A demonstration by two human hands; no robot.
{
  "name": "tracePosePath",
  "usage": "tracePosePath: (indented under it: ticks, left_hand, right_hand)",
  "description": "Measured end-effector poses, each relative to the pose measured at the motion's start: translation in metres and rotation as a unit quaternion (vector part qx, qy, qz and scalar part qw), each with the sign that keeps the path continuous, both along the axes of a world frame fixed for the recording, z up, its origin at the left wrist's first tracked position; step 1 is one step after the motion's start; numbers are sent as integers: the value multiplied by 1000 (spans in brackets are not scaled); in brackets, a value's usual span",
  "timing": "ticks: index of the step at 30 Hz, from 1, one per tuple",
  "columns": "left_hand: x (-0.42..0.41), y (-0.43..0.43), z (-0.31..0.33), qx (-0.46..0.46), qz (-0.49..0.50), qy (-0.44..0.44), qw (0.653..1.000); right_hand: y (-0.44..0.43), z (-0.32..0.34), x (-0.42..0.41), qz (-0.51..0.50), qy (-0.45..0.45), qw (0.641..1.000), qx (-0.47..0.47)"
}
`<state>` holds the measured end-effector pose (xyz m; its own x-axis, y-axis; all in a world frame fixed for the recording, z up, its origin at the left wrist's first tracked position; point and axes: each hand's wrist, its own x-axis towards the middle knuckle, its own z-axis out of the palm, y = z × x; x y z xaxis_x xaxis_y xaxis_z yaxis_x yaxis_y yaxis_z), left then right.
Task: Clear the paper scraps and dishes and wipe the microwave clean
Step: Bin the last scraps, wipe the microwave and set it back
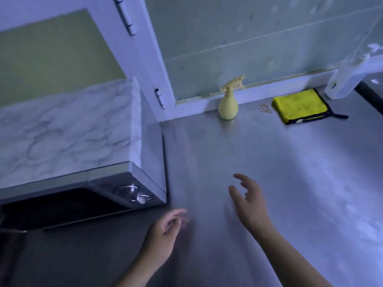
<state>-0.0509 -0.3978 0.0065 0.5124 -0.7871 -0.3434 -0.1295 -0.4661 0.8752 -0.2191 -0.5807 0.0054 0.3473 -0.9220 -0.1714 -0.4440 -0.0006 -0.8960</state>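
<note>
The microwave (68, 137) stands at the left on a steel counter (269, 172); its top is marble-patterned, its dark door faces me and two round knobs sit at its right front. A pale yellow spray bottle (228, 104) stands upright at the back wall. To its right lies a folded yellow cloth (298, 105) with black edging. My left hand (163, 235) hovers empty, fingers relaxed, just right of the microwave's front corner. My right hand (248, 201) is stretched over the bare counter with fingers spread, holding nothing. No paper scraps or dishes are in view.
A rubber band (264, 108) lies between the bottle and the cloth. A white hinged frame (145, 59) rises behind the microwave. A white object (348, 79) overhangs the counter's back right corner. The wall behind is stained.
</note>
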Motion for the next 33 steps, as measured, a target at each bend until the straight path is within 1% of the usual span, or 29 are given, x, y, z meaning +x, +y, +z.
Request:
tracePosePath:
  ticks: [3,7,9,13,16,18,19,21,22,24,28,29,30,32,33]
  left_hand:
    - [28,69,12,-21,74,7,997]
    - [70,133,38,-90,136,3,987]
    - [97,157,53,-134,149,4,980]
    - [162,213,79,-205,172,-9,964]
    - [217,265,86,-240,234,-20,942]
    - [251,300,85,-251,282,-37,925]
    - [266,315,84,-249,303,-45,919]
    - [291,339,87,-237,330,-37,913]
    - [302,346,89,-230,332,-29,914]
    - [322,350,93,-207,317,-26,925]
    - [355,332,109,-161,279,-105,941]
    - [361,324,115,-161,267,-115,943]
    - [367,315,121,-161,255,-121,946]
    - [378,294,131,-141,234,-131,953]
    - [383,282,135,-122,227,-142,956]
  right_hand:
    - [47,16,21,32,-19,999,10]
    - [93,61,62,56,-24,998,-22]
    - [114,89,88,56,-24,996,-58]
    - [163,141,147,58,-21,985,-160]
    - [204,162,197,103,-20,971,-216]
    - [227,166,232,148,2,953,-265]
    - [235,167,250,166,28,943,-286]
    - [242,167,282,174,121,928,-308]
    - [240,169,295,158,171,923,-306]
    - [221,173,311,101,233,924,-285]
    - [167,183,299,-13,313,924,-221]
    - [155,184,291,-33,319,927,-197]
    - [145,184,282,-51,305,937,-162]
    - [133,181,269,-72,239,965,-85]
    - [131,177,265,-77,220,970,-69]
